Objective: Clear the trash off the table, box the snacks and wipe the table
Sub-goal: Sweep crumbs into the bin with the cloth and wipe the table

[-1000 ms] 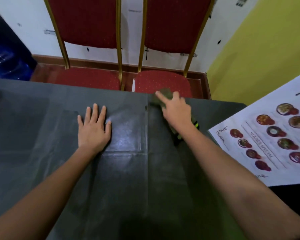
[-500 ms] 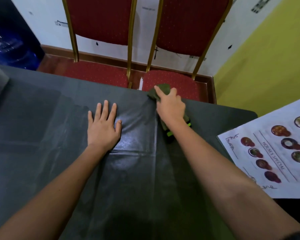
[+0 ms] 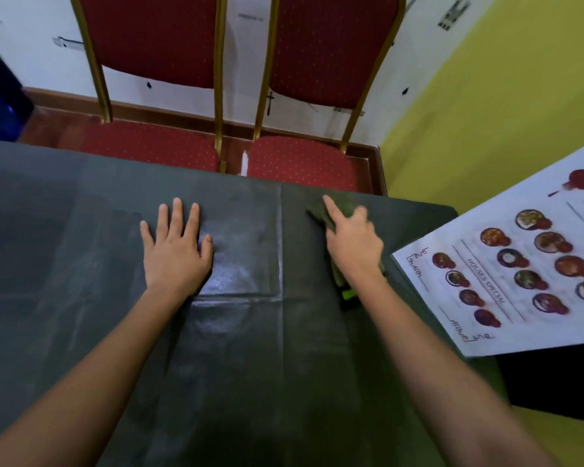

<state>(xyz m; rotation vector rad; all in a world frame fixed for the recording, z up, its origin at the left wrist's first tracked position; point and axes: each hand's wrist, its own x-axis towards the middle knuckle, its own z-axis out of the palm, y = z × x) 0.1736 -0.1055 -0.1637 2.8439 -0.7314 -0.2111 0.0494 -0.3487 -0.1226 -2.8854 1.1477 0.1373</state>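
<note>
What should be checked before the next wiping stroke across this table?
1. Right hand on the green cloth: ok, pressing it.
2. Left hand flat on the dark table cover, steadying it: ok.
3. Trash or snacks on the visible cover: ok, none seen.
4. Menu sheet beside the cloth: not ok, close to the stroke.
5. Cover fully wiped: cannot tell; there is a wet sheen near the left hand.
</note>
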